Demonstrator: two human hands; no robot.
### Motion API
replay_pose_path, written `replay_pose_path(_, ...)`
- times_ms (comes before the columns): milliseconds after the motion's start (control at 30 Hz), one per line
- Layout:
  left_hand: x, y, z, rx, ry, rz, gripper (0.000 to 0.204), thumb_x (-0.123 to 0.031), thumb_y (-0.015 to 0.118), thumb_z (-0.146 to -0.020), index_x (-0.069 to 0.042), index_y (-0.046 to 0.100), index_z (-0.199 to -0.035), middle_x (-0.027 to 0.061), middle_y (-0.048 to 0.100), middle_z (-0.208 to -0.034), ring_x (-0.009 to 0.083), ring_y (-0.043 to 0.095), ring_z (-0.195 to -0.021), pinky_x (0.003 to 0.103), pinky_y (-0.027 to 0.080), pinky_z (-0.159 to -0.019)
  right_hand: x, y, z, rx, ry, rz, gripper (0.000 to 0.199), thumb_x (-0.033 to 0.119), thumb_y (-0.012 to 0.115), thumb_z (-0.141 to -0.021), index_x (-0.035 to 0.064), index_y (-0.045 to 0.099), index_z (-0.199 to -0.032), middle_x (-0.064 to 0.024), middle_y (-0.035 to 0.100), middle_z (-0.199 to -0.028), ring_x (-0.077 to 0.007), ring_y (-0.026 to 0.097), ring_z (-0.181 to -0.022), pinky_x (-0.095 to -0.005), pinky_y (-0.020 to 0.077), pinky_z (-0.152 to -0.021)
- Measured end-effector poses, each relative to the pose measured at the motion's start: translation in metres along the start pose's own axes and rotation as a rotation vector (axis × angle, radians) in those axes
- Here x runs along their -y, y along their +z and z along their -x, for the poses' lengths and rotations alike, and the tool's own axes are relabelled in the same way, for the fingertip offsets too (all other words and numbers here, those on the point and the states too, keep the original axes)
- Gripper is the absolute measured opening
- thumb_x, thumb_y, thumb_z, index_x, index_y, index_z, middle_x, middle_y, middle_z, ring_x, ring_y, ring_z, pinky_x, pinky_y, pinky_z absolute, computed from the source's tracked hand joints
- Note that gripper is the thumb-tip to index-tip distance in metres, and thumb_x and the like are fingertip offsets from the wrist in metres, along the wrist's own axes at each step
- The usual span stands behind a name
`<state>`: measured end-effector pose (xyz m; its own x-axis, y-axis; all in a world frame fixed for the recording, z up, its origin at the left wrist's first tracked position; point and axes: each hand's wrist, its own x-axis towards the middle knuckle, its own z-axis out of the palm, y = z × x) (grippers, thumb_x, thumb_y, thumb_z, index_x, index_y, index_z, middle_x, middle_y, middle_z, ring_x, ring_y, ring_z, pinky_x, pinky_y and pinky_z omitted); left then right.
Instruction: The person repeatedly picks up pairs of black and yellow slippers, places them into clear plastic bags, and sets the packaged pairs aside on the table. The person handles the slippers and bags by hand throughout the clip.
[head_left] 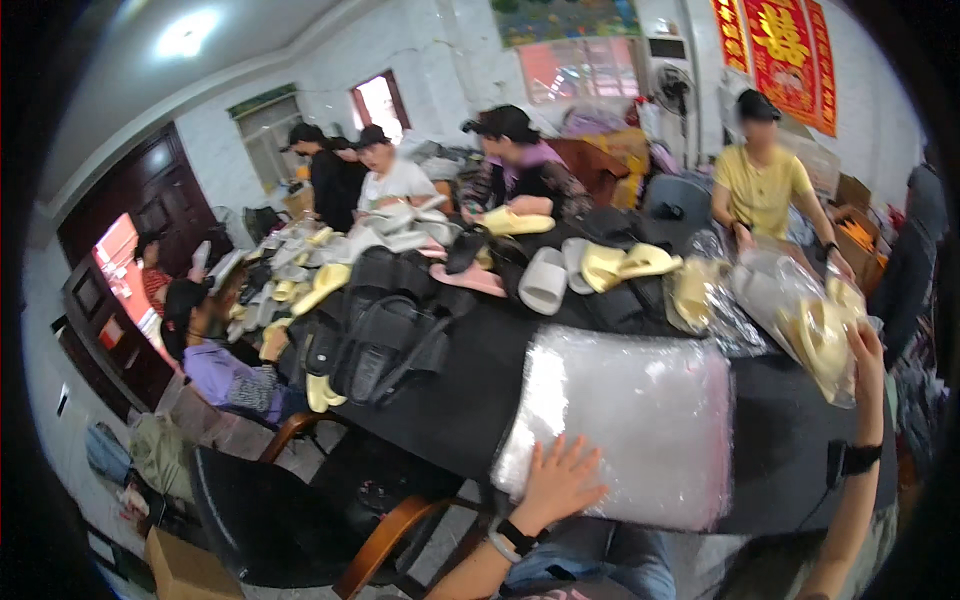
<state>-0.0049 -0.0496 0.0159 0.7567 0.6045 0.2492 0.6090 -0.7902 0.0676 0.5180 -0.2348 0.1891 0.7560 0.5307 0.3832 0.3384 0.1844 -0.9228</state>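
With its fingers spread, my left hand (566, 482) lies flat on the near left part of a stack of clear plastic bags (640, 410) at the table's front edge. Over at the right, my right hand (868, 350) is closed on the edge of a clear plastic bag holding yellow slippers (822, 335). The fingertips are partly hidden by the shiny plastic. Beside that bag lies another bagged yellow slipper (695, 295). Behind the stack are a loose light grey slipper (544, 280) and a pair of yellow slippers (628, 264).
Black slippers (385, 335) and other mixed slippers pile along the left of the black table (450, 390). A person in yellow (765, 175) stands across at the right, hands near the bags. Other people work farther left. A black chair with wooden arms (270, 510) stands at my left.
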Motion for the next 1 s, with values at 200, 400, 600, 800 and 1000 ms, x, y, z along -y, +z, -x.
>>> replay_pose_path(200,-0.004,0.003,-0.006,-0.08,0.047,0.106,0.075,-0.067,0.052,-0.09,-0.021,0.048,-0.149,0.018,0.037,-0.157,0.0471,0.029,-0.145,0.07,0.013,-0.114,0.073,0.074,0.037,0.045,0.077,-0.18,0.023,0.019,0.065,-0.099,0.0017,0.063,-0.113,-0.0013,0.065,-0.1,-0.0081,0.063,-0.088,-0.0232,0.0517,-0.076)
replay_pose_path(400,-0.003,0.004,-0.007,-0.132,0.058,0.175,0.071,-0.065,0.054,-0.091,-0.019,0.053,-0.145,0.0189,0.044,-0.152,0.0501,0.033,-0.141,0.073,0.011,-0.112,0.105,0.194,0.12,0.315,-0.185,-0.032,0.024,0.013,0.071,-0.094,0.0044,0.061,-0.114,0.0016,0.062,-0.093,-0.0055,0.057,-0.081,-0.0201,0.0483,-0.064)
replay_pose_path(600,0.0,0.002,-0.013,-0.054,0.005,0.85,0.059,-0.044,0.063,-0.09,-0.016,0.052,-0.141,0.012,0.059,-0.138,0.0323,0.049,-0.132,0.058,0.031,-0.108,0.04,0.268,0.228,0.583,-0.17,0.313,0.044,0.005,0.072,-0.088,0.0075,0.055,-0.129,-0.0014,0.057,-0.077,-0.0122,0.058,-0.065,-0.027,0.0481,-0.056)
replay_pose_path(800,0.017,0.035,0.001,0.023,-0.048,1.136,0.054,-0.018,0.074,-0.088,-0.011,0.055,-0.137,0.0074,0.061,-0.136,0.0211,0.06,-0.123,0.037,0.049,-0.102,0.043,0.249,0.261,0.588,-0.061,0.241,0.044,0.008,0.072,-0.087,0.006,0.056,-0.129,-0.0117,0.065,-0.091,-0.026,0.066,-0.072,-0.0352,0.0531,-0.063)
replay_pose_path(1000,0.012,-0.006,-0.01,-0.002,0.055,0.894,0.054,-0.022,0.075,-0.087,-0.011,0.056,-0.137,0.01,0.06,-0.138,0.0267,0.055,-0.129,0.041,0.045,-0.108,0.014,0.188,0.203,0.062,-0.435,0.812,0.071,0.015,0.079,-0.081,0.0042,0.045,-0.143,-0.0268,0.047,-0.14,-0.0408,0.044,-0.133,-0.0483,0.0336,-0.111)
